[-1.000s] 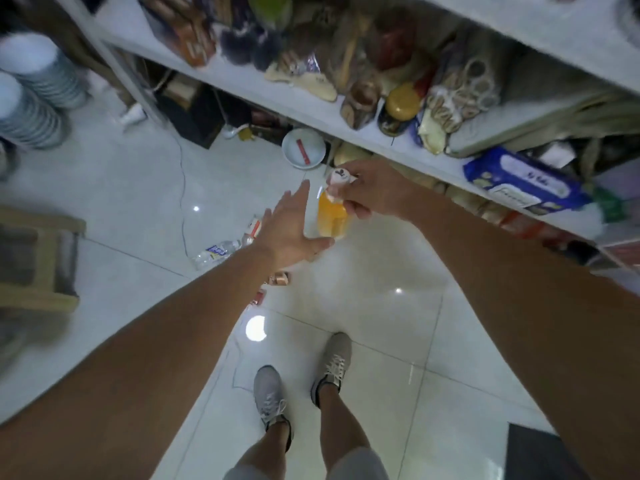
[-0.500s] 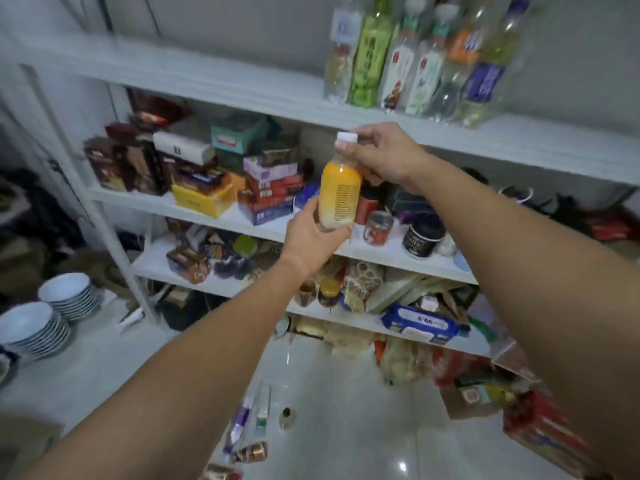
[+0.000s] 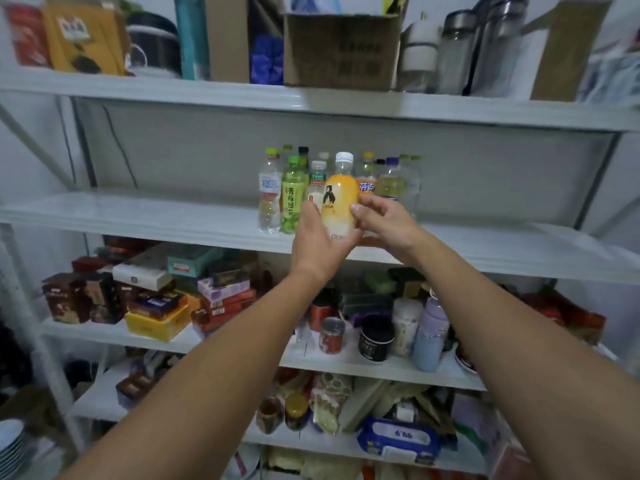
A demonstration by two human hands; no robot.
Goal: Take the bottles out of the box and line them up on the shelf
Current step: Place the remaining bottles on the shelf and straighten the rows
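Left hand (image 3: 317,237) and right hand (image 3: 384,223) are gripping one orange bottle (image 3: 337,199), fingers curling round it, at the shelf (image 3: 138,220) edge before roughly ten standing bottles (image 3: 294,192). Half a second ago the right hand was pinching its cap (image 3: 344,156).

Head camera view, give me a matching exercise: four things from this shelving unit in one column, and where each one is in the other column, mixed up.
Things:
1. orange bottle
2. green bottle
3. cardboard box
4. yellow box

Places:
A. on the highest shelf in view
B. gripped by the left hand and right hand
C. standing in the bottle row
D. on the lower shelf under the bottles, at the left

Pairs: 1-B, 2-C, 3-A, 4-D
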